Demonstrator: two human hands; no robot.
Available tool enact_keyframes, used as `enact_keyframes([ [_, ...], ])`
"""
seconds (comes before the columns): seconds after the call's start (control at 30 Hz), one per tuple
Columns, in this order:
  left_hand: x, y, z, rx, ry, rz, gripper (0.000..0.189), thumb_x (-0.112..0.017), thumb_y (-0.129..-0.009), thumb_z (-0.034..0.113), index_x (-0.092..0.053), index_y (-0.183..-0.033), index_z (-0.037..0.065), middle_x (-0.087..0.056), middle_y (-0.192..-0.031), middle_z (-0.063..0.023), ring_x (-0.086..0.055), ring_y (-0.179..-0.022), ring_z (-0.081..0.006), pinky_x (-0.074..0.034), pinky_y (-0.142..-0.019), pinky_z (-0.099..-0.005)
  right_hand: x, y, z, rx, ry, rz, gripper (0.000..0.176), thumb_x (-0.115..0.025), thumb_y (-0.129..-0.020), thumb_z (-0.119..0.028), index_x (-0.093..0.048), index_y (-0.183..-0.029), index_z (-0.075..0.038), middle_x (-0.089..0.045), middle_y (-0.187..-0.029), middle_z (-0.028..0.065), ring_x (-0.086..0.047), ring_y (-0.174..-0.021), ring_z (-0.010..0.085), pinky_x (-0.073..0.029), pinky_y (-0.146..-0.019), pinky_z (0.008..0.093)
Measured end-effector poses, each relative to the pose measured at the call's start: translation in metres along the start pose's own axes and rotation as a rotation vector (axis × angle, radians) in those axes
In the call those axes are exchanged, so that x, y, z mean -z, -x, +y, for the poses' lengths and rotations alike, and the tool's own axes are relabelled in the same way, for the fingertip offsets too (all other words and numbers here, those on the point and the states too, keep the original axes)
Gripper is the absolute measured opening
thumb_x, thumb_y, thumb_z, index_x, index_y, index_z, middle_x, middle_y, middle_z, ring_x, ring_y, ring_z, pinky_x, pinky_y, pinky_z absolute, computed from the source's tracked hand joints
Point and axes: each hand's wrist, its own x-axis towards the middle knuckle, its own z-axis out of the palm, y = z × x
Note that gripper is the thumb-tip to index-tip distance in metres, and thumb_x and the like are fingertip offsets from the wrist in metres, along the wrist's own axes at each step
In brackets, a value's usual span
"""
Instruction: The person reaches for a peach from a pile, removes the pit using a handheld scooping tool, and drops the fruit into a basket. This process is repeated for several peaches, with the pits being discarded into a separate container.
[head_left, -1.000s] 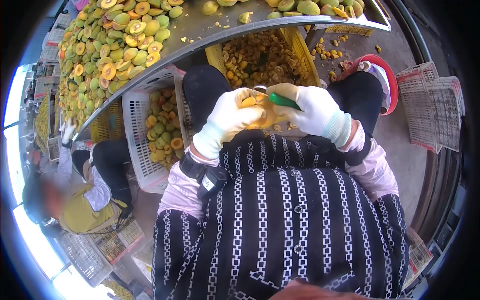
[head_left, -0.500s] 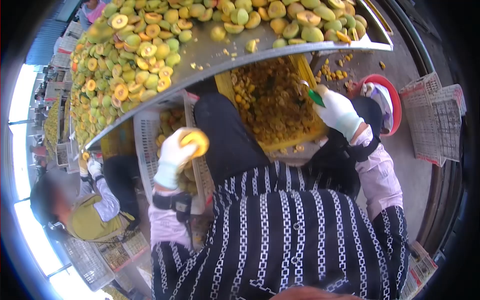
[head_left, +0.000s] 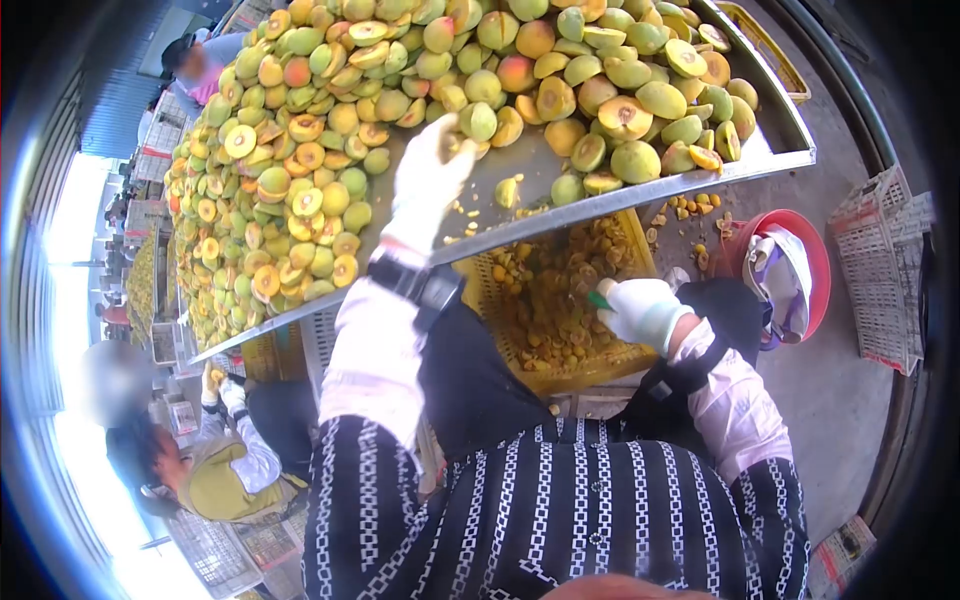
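Observation:
My left hand (head_left: 432, 172), in a white glove, reaches over the metal table (head_left: 400, 222) to the edge of the fruit pile. Its thumb and fingers are apart, close to a green-yellow peach (head_left: 478, 122). Cut peaches with orange flesh, like this half (head_left: 625, 117), lie heaped around it. My right hand (head_left: 642, 314), gloved too, is closed on a small tool with a green handle (head_left: 602, 293); the tool's tip is hard to see against the scraps. Below that hand stands a yellow crate (head_left: 578, 378) holding brown and orange fruit scraps.
A red bucket (head_left: 817, 290) with cloth in it stands at the right, beside stacked white crates (head_left: 880, 270). Fruit bits (head_left: 690, 207) lie on the floor. On the left a seated person (head_left: 225, 470) handles fruit; another person (head_left: 200, 70) is at the far side.
My left hand has moved from above the white crate up to the table, and the peach piece it held is gone from it. My right hand has shifted lower over the yellow crate.

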Motion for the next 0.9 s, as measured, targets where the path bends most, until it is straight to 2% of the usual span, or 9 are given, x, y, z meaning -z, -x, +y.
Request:
enact_keyframes([
  [0.07, -0.034, -0.032, 0.013, 0.024, -0.286, 0.017, 0.052, -0.069, -0.075, 0.038, -0.058, -0.122, 0.016, -0.056, -0.111, -0.0213, -0.057, -0.102, -0.0358, -0.047, -0.089, -0.0409, 0.005, -0.002, 0.002, -0.017, -0.036, 0.004, 0.026, -0.058, -0.084, -0.028, -0.061, -0.095, -0.005, -0.066, -0.075, 0.0169, -0.065, -0.074, 0.0374, -0.051, -0.067, 0.0466],
  [0.27, -0.051, -0.049, -0.009, 0.072, -0.202, 0.093, 0.048, -0.074, -0.072, 0.028, -0.059, -0.116, 0.016, -0.055, -0.108, -0.0141, -0.060, -0.095, -0.0285, -0.050, -0.082, -0.0365, 0.022, -0.004, 0.000, -0.078, -0.083, -0.076, 0.027, -0.056, -0.085, -0.028, -0.060, -0.098, -0.005, -0.067, -0.081, 0.0182, -0.065, -0.079, 0.0380, -0.051, -0.070, 0.0465],
  [0.37, -0.031, -0.022, -0.028, 0.372, 0.924, 0.139, 0.039, -0.072, -0.079, 0.018, -0.058, -0.114, 0.007, -0.060, -0.101, -0.0056, -0.058, -0.080, -0.0115, -0.048, -0.063, -0.0213, 0.017, -0.004, 0.001, -0.054, -0.065, -0.075, 0.028, -0.055, -0.086, -0.028, -0.058, -0.101, -0.005, -0.066, -0.081, 0.0186, -0.064, -0.079, 0.0387, -0.050, -0.071, 0.0462],
  [0.4, -0.037, -0.012, -0.066, 0.110, 0.951, 0.235, 0.034, -0.068, -0.082, 0.015, -0.057, -0.113, 0.008, -0.061, -0.103, -0.0085, -0.060, -0.080, -0.0152, -0.049, -0.062, -0.0217, 0.015, -0.004, 0.000, -0.045, -0.048, -0.076, 0.028, -0.055, -0.086, -0.028, -0.057, -0.103, -0.005, -0.065, -0.080, 0.0183, -0.064, -0.079, 0.0386, -0.049, -0.071, 0.0457],
  [0.47, 0.001, 0.013, -0.070, 0.392, 1.888, -0.083, 0.030, -0.064, -0.084, 0.018, -0.058, -0.112, 0.007, -0.061, -0.106, -0.0110, -0.061, -0.080, -0.0192, -0.052, -0.063, -0.0232, 0.010, -0.002, 0.000, -0.030, -0.042, -0.063, 0.030, -0.056, -0.085, -0.026, -0.056, -0.106, -0.005, -0.066, -0.082, 0.0196, -0.063, -0.080, 0.0392, -0.049, -0.073, 0.0460],
  [0.67, 0.036, 0.120, 0.000, 0.458, 2.256, 0.138, 0.044, -0.056, -0.088, 0.037, -0.057, -0.116, 0.003, -0.055, -0.125, -0.0163, -0.051, -0.117, -0.0343, -0.048, -0.095, -0.0459, -0.002, 0.013, -0.006, 0.025, -0.096, 0.171, 0.038, -0.060, -0.082, -0.019, -0.054, -0.119, -0.010, -0.066, -0.089, 0.0196, -0.064, -0.087, 0.0377, -0.051, -0.078, 0.0430],
  [0.77, 0.032, 0.155, 0.004, 0.521, 2.390, 0.075, 0.048, -0.062, -0.086, 0.034, -0.053, -0.122, 0.003, -0.054, -0.128, -0.0150, -0.048, -0.122, -0.0338, -0.048, -0.091, -0.0434, -0.013, 0.030, -0.021, 0.206, -0.189, 0.322, 0.043, -0.063, -0.083, -0.020, -0.053, -0.125, -0.013, -0.065, -0.098, 0.0169, -0.063, -0.091, 0.0359, -0.051, -0.080, 0.0404],
  [0.83, 0.025, 0.170, 0.002, 0.469, 2.540, -0.235, 0.044, -0.063, -0.086, 0.035, -0.058, -0.116, 0.004, -0.061, -0.120, -0.0114, -0.055, -0.114, -0.0282, -0.049, -0.078, -0.0351, -0.011, 0.049, -0.049, 0.334, -0.303, 0.438, 0.045, -0.063, -0.085, -0.020, -0.052, -0.128, -0.015, -0.064, -0.101, 0.0153, -0.062, -0.091, 0.0348, -0.051, -0.079, 0.0385],
  [0.9, 0.020, 0.178, 0.006, 0.452, 2.596, -0.232, 0.040, -0.063, -0.086, 0.033, -0.060, -0.114, 0.005, -0.063, -0.116, -0.0098, -0.057, -0.111, -0.0262, -0.048, -0.075, -0.0321, -0.007, 0.067, -0.080, 0.252, -0.475, 0.405, 0.044, -0.063, -0.086, -0.018, -0.051, -0.128, -0.013, -0.064, -0.099, 0.0159, -0.064, -0.089, 0.0323, -0.051, -0.077, 0.0357],
])
